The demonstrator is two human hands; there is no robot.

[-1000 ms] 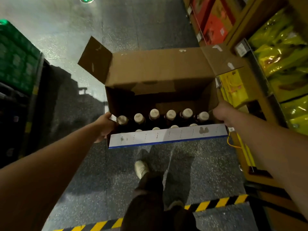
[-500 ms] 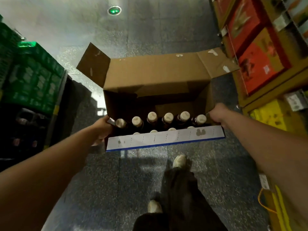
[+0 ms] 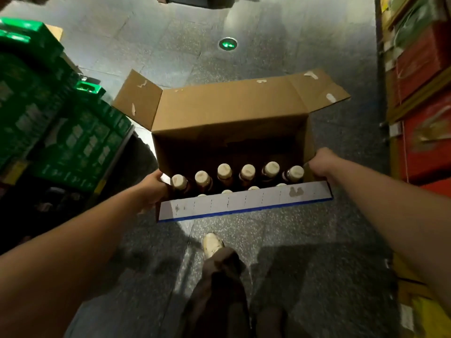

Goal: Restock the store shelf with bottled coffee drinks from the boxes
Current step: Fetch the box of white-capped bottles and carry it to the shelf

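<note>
Head: box (image 3: 227, 113) over grey floor (image 3: 317, 228); green crates (image 3: 73, 142) left, shelf (image 3: 419, 93) right.

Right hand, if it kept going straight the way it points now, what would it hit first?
The right hand grips the box at its right wall, so that wall comes first; just inside it stands the bottle at the row's right end, probably next. Depth there is unclear.

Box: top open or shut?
Open. The box has its far and side flaps splayed outward, the near flap folded down, and bottle caps showing inside.
</note>
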